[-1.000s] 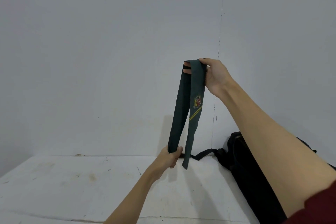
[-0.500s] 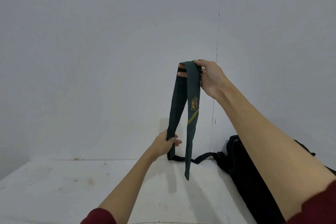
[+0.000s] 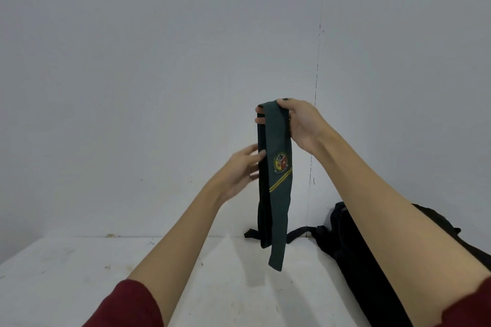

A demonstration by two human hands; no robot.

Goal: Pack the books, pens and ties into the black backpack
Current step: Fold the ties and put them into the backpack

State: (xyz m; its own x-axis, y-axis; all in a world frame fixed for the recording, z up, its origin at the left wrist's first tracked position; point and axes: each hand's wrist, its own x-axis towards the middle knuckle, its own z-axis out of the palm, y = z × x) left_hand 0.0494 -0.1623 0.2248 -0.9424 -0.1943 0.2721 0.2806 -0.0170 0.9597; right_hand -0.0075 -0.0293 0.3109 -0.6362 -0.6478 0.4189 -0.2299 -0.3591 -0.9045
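Note:
A dark green tie (image 3: 276, 194) with a crest and yellow stripes hangs doubled over in front of the wall. My right hand (image 3: 297, 125) pinches its folded top, thumb over the fold and fingers behind. My left hand (image 3: 243, 167) is at the tie's left edge about halfway up, fingers spread and blurred, fingertips touching the cloth without closing on it. The tie's two ends dangle just above the white table (image 3: 79, 273). The black backpack (image 3: 372, 260) lies at the right on the table, largely hidden behind my right forearm. No books or pens are in view.
A black backpack strap (image 3: 297, 233) runs along the table's back edge behind the tie. A plain grey wall (image 3: 159, 87) rises directly behind the table. The white table top shows small scuffs and specks.
My left hand has let go of the tie's lower part and risen to its middle, fingers now spread. My right hand holds the top as before, slightly lower.

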